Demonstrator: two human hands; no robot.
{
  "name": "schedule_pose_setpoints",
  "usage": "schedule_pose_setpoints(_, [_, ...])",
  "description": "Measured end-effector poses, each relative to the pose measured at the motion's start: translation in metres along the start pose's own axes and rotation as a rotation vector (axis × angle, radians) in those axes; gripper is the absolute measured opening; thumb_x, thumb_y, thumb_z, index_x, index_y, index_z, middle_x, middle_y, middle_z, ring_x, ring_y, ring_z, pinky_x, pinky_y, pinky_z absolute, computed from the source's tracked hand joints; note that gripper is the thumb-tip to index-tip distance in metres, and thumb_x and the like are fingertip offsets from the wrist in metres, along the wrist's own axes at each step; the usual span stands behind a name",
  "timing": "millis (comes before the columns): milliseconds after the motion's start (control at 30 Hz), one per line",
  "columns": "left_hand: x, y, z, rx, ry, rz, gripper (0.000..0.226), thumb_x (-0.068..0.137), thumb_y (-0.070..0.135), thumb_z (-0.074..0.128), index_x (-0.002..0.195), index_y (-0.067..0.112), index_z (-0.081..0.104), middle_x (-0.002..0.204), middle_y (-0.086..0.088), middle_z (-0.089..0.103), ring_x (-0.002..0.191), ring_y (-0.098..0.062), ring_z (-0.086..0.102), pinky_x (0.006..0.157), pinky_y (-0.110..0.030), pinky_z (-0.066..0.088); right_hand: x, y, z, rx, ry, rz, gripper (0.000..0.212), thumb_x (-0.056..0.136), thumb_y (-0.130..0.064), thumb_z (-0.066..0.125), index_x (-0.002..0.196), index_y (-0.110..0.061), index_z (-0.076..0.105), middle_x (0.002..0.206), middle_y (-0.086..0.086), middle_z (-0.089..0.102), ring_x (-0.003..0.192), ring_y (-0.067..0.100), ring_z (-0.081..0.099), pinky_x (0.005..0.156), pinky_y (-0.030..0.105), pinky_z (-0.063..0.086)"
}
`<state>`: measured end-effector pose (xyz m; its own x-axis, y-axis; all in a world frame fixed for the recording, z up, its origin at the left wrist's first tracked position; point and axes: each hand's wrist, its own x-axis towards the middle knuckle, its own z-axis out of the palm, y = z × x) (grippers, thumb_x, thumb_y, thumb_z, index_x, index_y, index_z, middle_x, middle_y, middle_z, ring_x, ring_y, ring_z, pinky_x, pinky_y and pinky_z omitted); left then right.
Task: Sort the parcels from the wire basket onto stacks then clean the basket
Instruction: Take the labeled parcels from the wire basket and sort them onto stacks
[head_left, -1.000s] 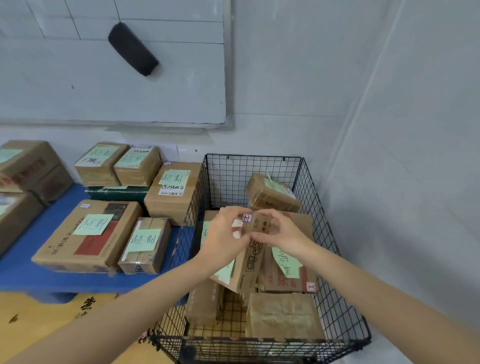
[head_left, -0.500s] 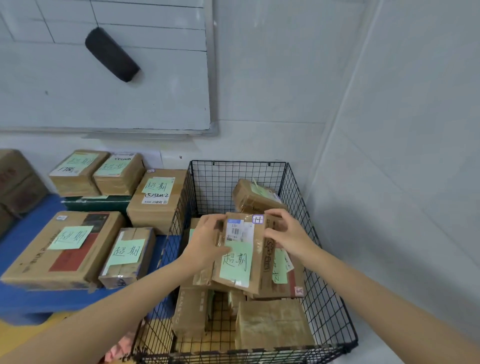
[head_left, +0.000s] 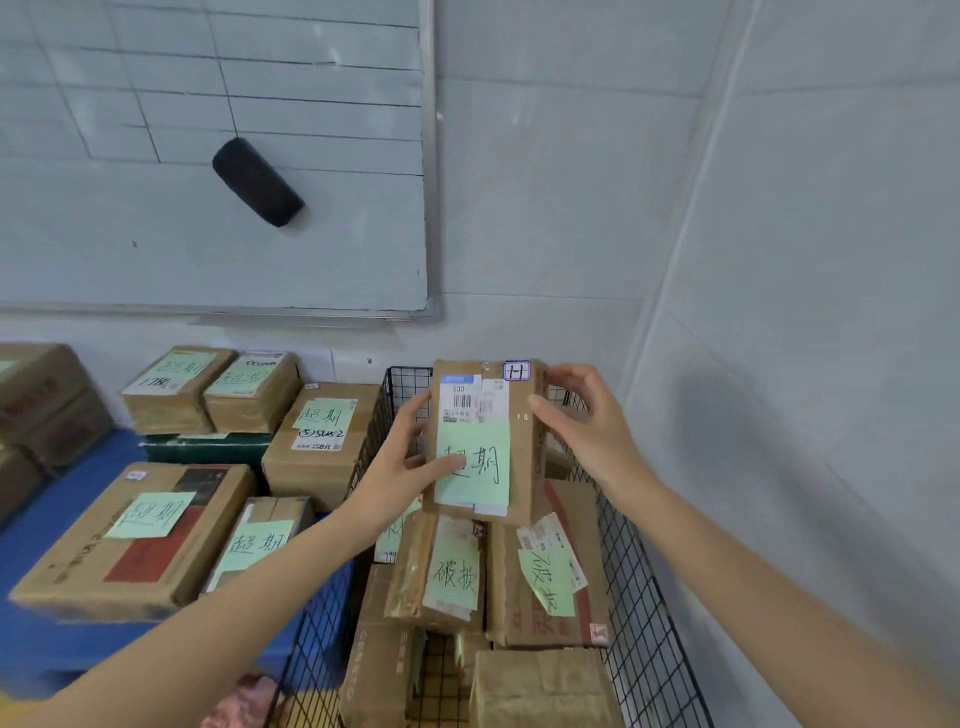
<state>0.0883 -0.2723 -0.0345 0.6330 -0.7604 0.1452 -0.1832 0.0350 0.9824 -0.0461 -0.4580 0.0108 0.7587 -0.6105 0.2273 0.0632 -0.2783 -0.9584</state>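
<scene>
I hold a small brown parcel (head_left: 522, 467) upright above the black wire basket (head_left: 644, 597), its face with a green handwritten note and a barcode label turned to me. My left hand (head_left: 400, 467) grips its left edge, thumb across the note. My right hand (head_left: 587, 421) grips its upper right edge. Below it in the basket lie several more brown parcels, two with green notes (head_left: 457, 571) (head_left: 550, 577). The basket's far end is hidden behind the held parcel.
On the blue table (head_left: 67, 519) to the left sit stacks of brown parcels with green notes (head_left: 150, 530) (head_left: 327, 426) (head_left: 213, 384). A whiteboard with a black eraser (head_left: 257, 182) hangs above. A white wall runs close along the basket's right side.
The parcel has been lifted out of the basket and raised upright, its labelled face turned toward me. Both hands rose with it.
</scene>
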Motion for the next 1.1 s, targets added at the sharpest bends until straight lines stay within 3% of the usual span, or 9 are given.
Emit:
schedule_pose_setpoints(167, [-0.004, 0.018, -0.011, -0.024, 0.039, 0.082, 0.084, 0.084, 0.007, 0.074, 0.142, 0.051, 0.031, 0.138, 0.007, 0.052, 0.111, -0.007, 0.063, 0.087, -0.032, 0.057, 0.002, -0.024, 0.011, 0.006, -0.006, -0.11, 0.028, 0.096, -0.025, 0.063, 0.122, -0.027, 0.054, 0.127, -0.02, 0.059, 0.101, -0.008, 0.064, 0.092, 0.025, 0.052])
schedule_pose_setpoints(233, [-0.01, 0.026, -0.016, 0.002, 0.07, 0.119, 0.087, 0.086, 0.002, 0.071, 0.145, 0.049, 0.029, 0.136, 0.016, 0.052, 0.111, -0.003, 0.062, 0.087, -0.026, 0.055, 0.003, -0.033, 0.017, 0.012, -0.028, -0.141, 0.029, 0.099, -0.024, 0.057, 0.128, -0.026, 0.052, 0.131, -0.017, 0.057, 0.095, -0.017, 0.06, 0.08, 0.012, 0.05])
schedule_pose_setpoints(367, [-0.024, 0.043, -0.028, 0.052, 0.195, 0.153, 0.081, 0.088, -0.002, 0.067, 0.139, 0.05, 0.032, 0.122, 0.031, 0.055, 0.102, 0.01, 0.06, 0.082, -0.01, 0.048, 0.006, -0.04, 0.037, 0.007, -0.176, -0.133, 0.046, 0.101, -0.031, 0.052, 0.142, -0.044, 0.036, 0.13, -0.025, 0.05, 0.091, -0.023, 0.058, 0.066, 0.006, 0.049])
schedule_pose_setpoints(533, [-0.065, 0.05, -0.058, 0.104, 0.397, 0.128, 0.068, 0.084, 0.008, 0.075, 0.136, 0.038, 0.043, 0.133, 0.017, 0.054, 0.111, 0.001, 0.059, 0.091, -0.023, 0.052, 0.003, -0.043, 0.087, 0.001, -0.38, -0.112, 0.058, 0.104, -0.033, 0.047, 0.147, -0.058, 0.017, 0.136, -0.025, 0.048, 0.094, -0.026, 0.055, 0.076, 0.011, 0.05])
schedule_pose_setpoints(667, [-0.111, 0.049, -0.087, 0.145, 0.508, 0.064, 0.053, 0.086, 0.017, 0.075, 0.128, 0.039, 0.049, 0.133, 0.02, 0.054, 0.113, -0.001, 0.059, 0.099, -0.039, 0.051, -0.006, -0.052, 0.132, 0.075, -0.519, -0.083, 0.063, 0.103, -0.016, 0.048, 0.15, -0.046, 0.018, 0.126, -0.021, 0.056, 0.089, -0.021, 0.059, 0.068, 0.002, 0.046])
schedule_pose_setpoints(833, [-0.181, 0.052, -0.126, 0.192, 0.584, -0.023, 0.073, 0.07, 0.051, 0.071, 0.137, 0.051, 0.042, 0.131, 0.03, 0.053, 0.119, -0.004, 0.057, 0.095, -0.035, 0.052, -0.03, -0.063, 0.197, 0.087, -0.625, -0.011, 0.055, 0.1, -0.025, 0.056, 0.146, -0.027, 0.027, 0.118, -0.018, 0.058, 0.087, -0.013, 0.06, 0.084, 0.017, 0.05])
schedule_pose_setpoints(900, [-0.203, 0.052, -0.139, 0.202, 0.604, -0.054, 0.075, 0.071, 0.051, 0.072, 0.137, 0.061, 0.037, 0.134, 0.03, 0.051, 0.118, -0.007, 0.059, 0.096, -0.042, 0.052, -0.039, -0.069, 0.221, 0.067, -0.654, -0.008, 0.053, 0.098, -0.03, 0.058, 0.142, -0.025, 0.028, 0.116, -0.019, 0.057, 0.094, -0.009, 0.06, 0.087, 0.019, 0.049])
schedule_pose_setpoints(967, [-0.222, 0.05, -0.153, 0.204, 0.635, -0.071, 0.077, 0.075, 0.049, 0.074, 0.139, 0.063, 0.034, 0.136, 0.027, 0.051, 0.116, -0.01, 0.061, 0.096, -0.047, 0.052, -0.047, -0.075, 0.245, 0.042, -0.687, 0.009, 0.055, 0.094, -0.04, 0.062, 0.138, -0.031, 0.03, 0.124, -0.013, 0.059, 0.108, 0.006, 0.061, 0.102, 0.039, 0.047])
schedule_pose_setpoints(1100, [-0.252, 0.043, -0.18, 0.152, 0.727, -0.082, 0.076, 0.081, 0.036, 0.075, 0.145, 0.05, 0.035, 0.131, 0.024, 0.056, 0.112, -0.01, 0.065, 0.088, -0.038, 0.058, -0.061, -0.086, 0.292, -0.02, -0.755, 0.048, 0.047, 0.09, -0.043, 0.061, 0.129, -0.035, 0.036, 0.121, -0.013, 0.061, 0.108, 0.013, 0.063, 0.099, 0.048, 0.05])
